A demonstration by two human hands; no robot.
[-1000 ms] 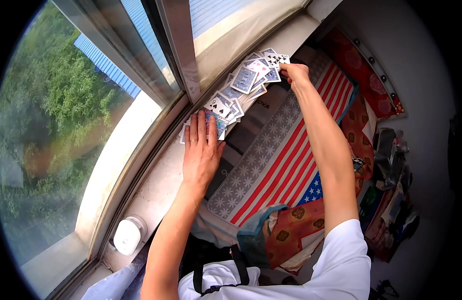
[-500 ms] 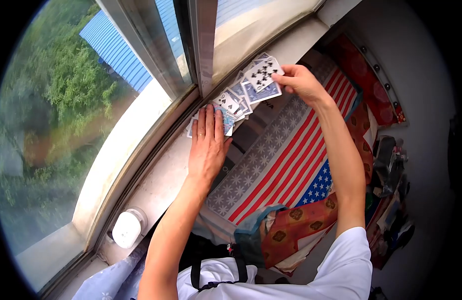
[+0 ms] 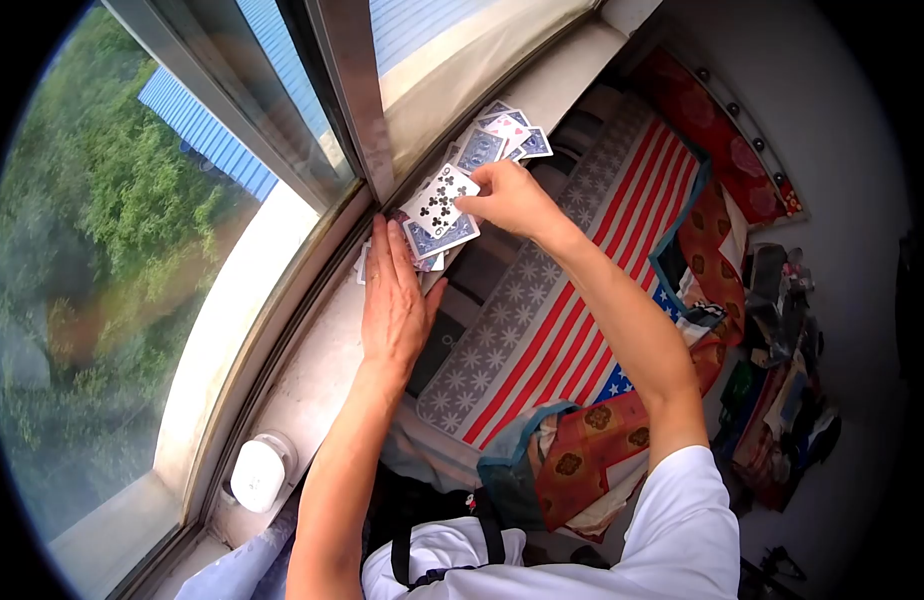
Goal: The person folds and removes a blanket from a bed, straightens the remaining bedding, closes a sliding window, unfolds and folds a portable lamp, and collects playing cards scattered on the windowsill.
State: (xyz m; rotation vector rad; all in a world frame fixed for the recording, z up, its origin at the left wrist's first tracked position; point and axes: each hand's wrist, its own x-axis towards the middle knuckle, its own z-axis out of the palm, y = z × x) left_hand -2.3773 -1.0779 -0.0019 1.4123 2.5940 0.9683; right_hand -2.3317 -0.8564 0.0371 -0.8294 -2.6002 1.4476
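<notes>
My right hand [image 3: 512, 205] pinches a black club playing card [image 3: 440, 200] by its right edge, face up, over the pile on the windowsill. A blue-backed card [image 3: 444, 240] shows under its lower edge; whether that one is gripped too I cannot tell. My left hand [image 3: 394, 305] lies on the sill with fingers stretched out, touching the left side of the pile and hiding part of it. Farther up the sill is a loose group of cards, with blue-backed ones [image 3: 480, 150] and a red-suit card [image 3: 507, 130] face up.
The pale windowsill [image 3: 307, 390] runs diagonally beside the window frame [image 3: 347, 90]. A white rounded device [image 3: 262, 475] stands at its near end. Below on the right lie a striped, starred cloth [image 3: 582, 290] and a red patterned cloth [image 3: 592, 440]. Clutter [image 3: 772, 400] sits at far right.
My right hand has carried the club card down-left along the sill, from the far cards to the pile beside my left hand. The red-suit card at the far group now shows.
</notes>
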